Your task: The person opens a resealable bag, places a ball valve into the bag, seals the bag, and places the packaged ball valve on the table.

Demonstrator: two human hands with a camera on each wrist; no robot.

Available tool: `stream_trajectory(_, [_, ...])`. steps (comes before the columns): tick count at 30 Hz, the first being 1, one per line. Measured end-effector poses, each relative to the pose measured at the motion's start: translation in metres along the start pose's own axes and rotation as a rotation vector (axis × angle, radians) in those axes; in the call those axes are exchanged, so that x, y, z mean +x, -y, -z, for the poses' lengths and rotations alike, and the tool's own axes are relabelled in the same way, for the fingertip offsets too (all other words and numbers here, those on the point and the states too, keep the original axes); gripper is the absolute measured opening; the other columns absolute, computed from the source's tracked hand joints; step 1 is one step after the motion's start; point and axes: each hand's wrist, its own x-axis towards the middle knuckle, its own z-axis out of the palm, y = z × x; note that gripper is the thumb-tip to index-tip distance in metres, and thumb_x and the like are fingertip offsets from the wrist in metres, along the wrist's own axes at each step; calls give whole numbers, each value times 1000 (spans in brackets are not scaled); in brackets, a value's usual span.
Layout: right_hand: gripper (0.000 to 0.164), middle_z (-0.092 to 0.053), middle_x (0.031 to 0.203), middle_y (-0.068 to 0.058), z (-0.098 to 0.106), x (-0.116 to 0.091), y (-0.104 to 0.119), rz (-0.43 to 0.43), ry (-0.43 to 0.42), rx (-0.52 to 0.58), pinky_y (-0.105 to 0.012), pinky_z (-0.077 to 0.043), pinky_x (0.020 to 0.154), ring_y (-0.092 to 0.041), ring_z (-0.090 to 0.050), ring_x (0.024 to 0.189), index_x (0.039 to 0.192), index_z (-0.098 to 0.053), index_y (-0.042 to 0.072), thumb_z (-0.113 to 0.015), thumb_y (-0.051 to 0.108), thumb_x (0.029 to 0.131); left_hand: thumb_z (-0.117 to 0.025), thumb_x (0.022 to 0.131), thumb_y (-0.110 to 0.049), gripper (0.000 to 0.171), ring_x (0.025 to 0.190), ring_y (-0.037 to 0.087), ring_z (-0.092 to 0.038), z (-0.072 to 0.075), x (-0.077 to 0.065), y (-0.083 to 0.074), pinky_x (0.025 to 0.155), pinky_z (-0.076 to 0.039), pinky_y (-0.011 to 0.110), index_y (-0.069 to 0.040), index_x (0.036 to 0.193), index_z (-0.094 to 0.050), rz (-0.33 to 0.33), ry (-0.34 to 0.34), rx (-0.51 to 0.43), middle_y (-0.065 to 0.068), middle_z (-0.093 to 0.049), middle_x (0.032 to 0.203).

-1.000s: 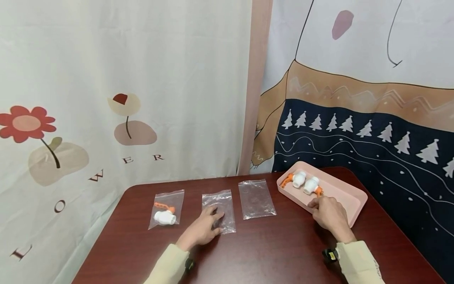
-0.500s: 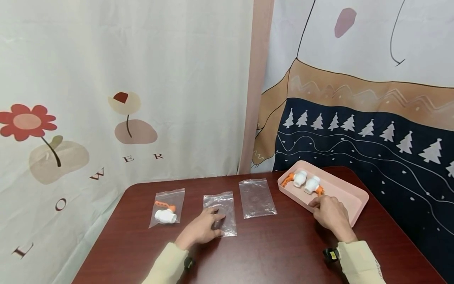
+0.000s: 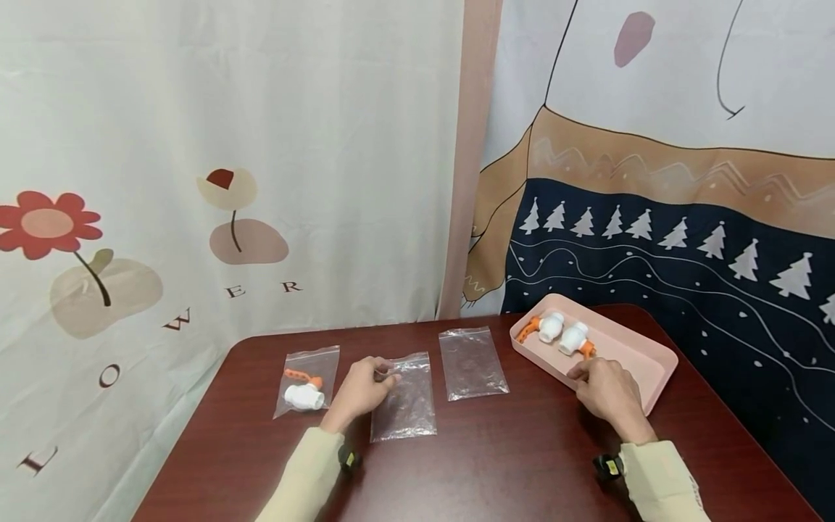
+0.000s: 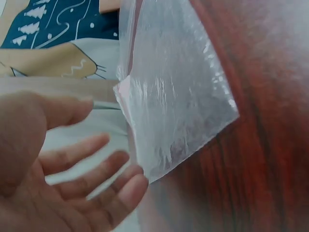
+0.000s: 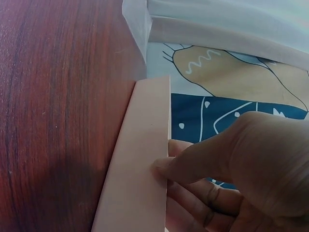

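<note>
My left hand [image 3: 361,386] hovers by the upper left corner of the middle clear zip bag [image 3: 411,409], which lies flat. In the left wrist view its fingers [image 4: 91,179] are spread and loosely bent beside the bag's edge, with nothing between them and the thumb. My right hand [image 3: 609,395] pinches the near wall of the pink tray [image 3: 646,355], the thumb on the outer face and the fingers inside the rim, as the right wrist view shows. Two white ball valves with orange handles, a left one [image 3: 551,328] and a right one [image 3: 574,338], lie in the tray's left part.
On the left lies a zip bag [image 3: 321,362] with a white and orange ball valve [image 3: 304,396] inside. Another flat zip bag [image 3: 472,366] lies between the middle bag and the tray. The dark red table [image 3: 496,464] ends at printed curtains [image 3: 365,181] behind and beside it.
My left hand has lifted off the middle bag's centre and moved up and left to its top corner, uncovering the bag. The right hand stays at the tray wall.
</note>
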Motion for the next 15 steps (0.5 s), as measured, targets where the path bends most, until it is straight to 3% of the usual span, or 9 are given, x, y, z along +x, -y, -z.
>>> stream_trajectory(5, [24, -75, 91, -11, -1, 0, 0, -4, 11, -1, -31, -44, 56, -20, -58, 72, 99, -80, 6, -64, 1, 82, -75, 90, -26, 31, 87, 22, -71, 1, 10, 6, 77, -58, 40, -3, 112, -73, 187, -68, -24, 10, -76, 96])
stream_trajectory(10, [25, -75, 92, -11, -2, 1, -1, -10, 17, -7, -30, -44, 57, -20, -58, 73, 100, -80, 5, -64, 1, 81, -76, 89, -41, 44, 94, 30, -68, 4, 18, 8, 84, -55, 49, -3, 111, -70, 336, -50, 43, 13, -72, 106])
stream_trajectory(15, [25, -75, 92, -11, 0, 1, -1, -15, 24, -11, -32, -46, 58, -21, -60, 75, 100, -80, 6, -64, 2, 81, -76, 86, -47, 43, 70, 24, -56, 5, 25, 6, 61, -46, 40, -12, 70, -60, 401, -13, 137, 5, -60, 77])
